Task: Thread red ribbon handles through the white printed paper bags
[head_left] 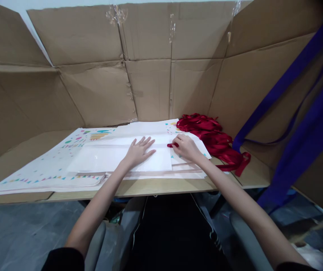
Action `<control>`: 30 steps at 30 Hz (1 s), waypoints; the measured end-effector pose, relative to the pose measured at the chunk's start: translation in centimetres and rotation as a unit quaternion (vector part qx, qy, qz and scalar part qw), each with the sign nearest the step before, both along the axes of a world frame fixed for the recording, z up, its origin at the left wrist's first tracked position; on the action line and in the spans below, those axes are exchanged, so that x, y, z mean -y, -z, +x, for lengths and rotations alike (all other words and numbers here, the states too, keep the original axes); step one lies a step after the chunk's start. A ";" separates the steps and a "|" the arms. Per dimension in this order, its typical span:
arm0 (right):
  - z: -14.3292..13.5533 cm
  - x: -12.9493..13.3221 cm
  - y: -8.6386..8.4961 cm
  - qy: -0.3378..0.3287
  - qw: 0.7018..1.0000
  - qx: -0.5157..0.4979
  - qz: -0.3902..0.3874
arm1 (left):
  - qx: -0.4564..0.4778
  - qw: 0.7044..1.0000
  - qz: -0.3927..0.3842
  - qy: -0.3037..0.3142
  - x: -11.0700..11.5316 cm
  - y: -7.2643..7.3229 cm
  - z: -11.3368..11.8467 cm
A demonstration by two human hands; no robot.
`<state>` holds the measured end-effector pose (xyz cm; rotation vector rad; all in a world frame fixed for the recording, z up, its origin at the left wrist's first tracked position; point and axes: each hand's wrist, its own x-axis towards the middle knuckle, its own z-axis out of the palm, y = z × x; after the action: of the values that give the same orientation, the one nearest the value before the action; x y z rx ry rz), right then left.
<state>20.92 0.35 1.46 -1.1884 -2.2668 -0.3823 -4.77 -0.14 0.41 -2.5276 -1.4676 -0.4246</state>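
My left hand (140, 152) lies flat with spread fingers on a blank white sheet (99, 159). At the right edge of that sheet, my right hand (186, 146) is closed in a pinch on a short piece of dark red ribbon (172, 145). The ribbon's free end points left over the sheet. Beneath lie stacked white sheets printed with colourful party shapes (48, 165). A heap of dark red ribbons (212, 137) sits just beyond and to the right of my right hand.
Tall cardboard panels (150, 86) enclose the back and sides of the table (155, 187). Wide purple straps (299, 139) hang at the right. Chair armrests (243, 237) flank my lap below the table's front edge.
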 end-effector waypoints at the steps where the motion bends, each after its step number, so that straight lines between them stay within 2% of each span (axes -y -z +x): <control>1: 0.7 -0.2 0.0 0.000 0.999 -0.038 -0.013 | 0.000 1.000 0.003 -0.002 0.0 0.1 0.2; 4: 3.7 -0.9 -0.3 -0.028 0.988 -0.120 -0.098 | 0.000 1.000 0.016 -0.010 0.0 0.3 1.0; 7: 6.5 -1.7 -0.9 -0.067 0.971 -0.141 -0.179 | 0.002 0.999 0.029 -0.017 -0.1 0.5 2.2; 11: 8.8 -2.6 -1.3 -0.019 0.974 -0.150 -0.170 | 0.006 0.999 0.041 -0.010 -0.2 0.9 4.3; 14: 9.8 -2.9 -1.1 -0.007 0.968 -0.181 -0.173 | 0.012 0.999 0.053 -0.003 -0.1 1.3 5.7; 17: 9.9 -3.2 -0.6 -0.020 0.960 -0.217 -0.174 | 0.022 0.998 0.057 -0.004 -0.1 1.5 7.0; 21: 8.1 -3.8 -0.1 -0.068 0.942 -0.259 -0.203 | 0.028 0.998 0.058 -0.008 -0.2 1.3 7.9; 25: 7.0 -4.2 -0.9 -0.119 0.919 -0.266 -0.264 | 0.034 0.998 0.059 -0.012 -0.2 1.4 8.0; 27: 7.3 -4.1 -1.6 -0.101 0.924 -0.254 -0.268 | 0.062 0.997 0.048 0.000 -0.3 1.6 8.6; 30: 7.3 -3.2 -2.1 -0.033 0.960 -0.207 -0.185 | 0.225 0.972 -0.006 0.069 -1.2 1.1 10.6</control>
<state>28.18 3.58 3.53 -1.2280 -2.0459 0.3083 5.78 1.04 -0.67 -2.6705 -1.4264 -1.0739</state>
